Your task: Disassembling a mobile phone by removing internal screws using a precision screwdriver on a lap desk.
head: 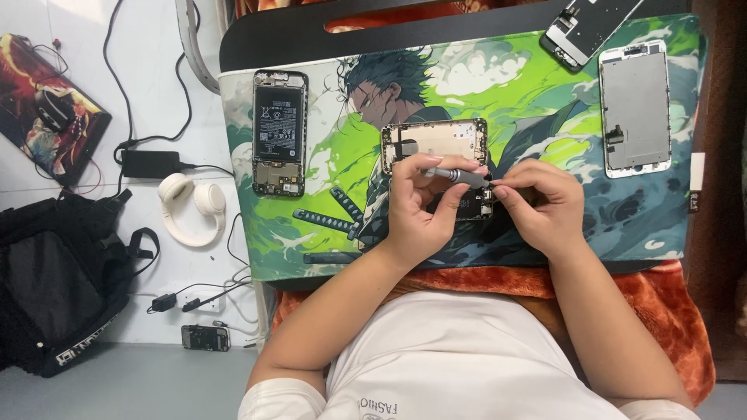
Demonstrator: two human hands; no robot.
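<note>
Gripping a grey screwdriver (457, 176), left hand (420, 204) pinches it over the opened phone (436, 155) at frame centre; right hand (538, 204) pinched beside. Green illustrated mat (327, 155) covers the desk; headphones (191, 206) and black bag (54, 280) lie on the floor, left.

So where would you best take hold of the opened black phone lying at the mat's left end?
Probably by its two long edges, coming from above: the opened black phone lies flat with its battery facing up, clear of both hands, and its long sides are bare and straight.
</note>
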